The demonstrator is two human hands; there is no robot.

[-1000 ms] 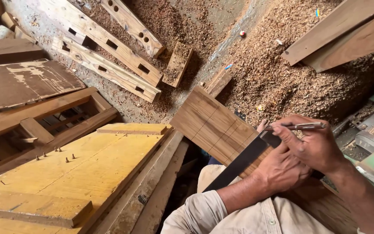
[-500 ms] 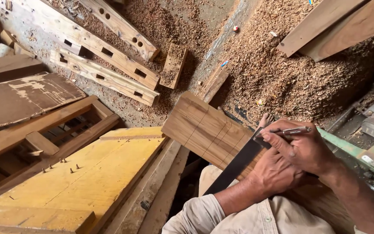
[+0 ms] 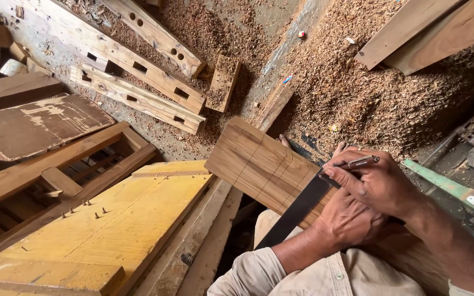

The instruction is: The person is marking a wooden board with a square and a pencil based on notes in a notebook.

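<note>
A: What does the head camera see?

B: A person's two hands on a brown wooden plank [image 3: 259, 164]. The plank sticks out over the floor and has thin lines drawn across it.

A: What is the left hand [image 3: 352, 222] doing?

B: It lies flat and presses down on a dark metal square ruler [image 3: 297, 211]. The fingers are curled over the ruler, and the ruler lies slanted across the plank.

A: And the right hand [image 3: 379, 183]?

B: It is closed around a thin pen [image 3: 352, 163]. The pen tip is right by the top end of the ruler, on the plank. The right hand sits just above the left one.

A: What else is there?

B: A big yellow board [image 3: 111, 230] lies to the left with small screws [image 3: 91, 208] sticking up. Past it is a brown wooden frame [image 3: 45, 164]. Long pale beams [image 3: 138, 66] with square holes lie on the floor. Wood shavings [image 3: 357, 82] are piled all over the floor behind the plank. A green machine [image 3: 467, 192] is at the right edge.
</note>
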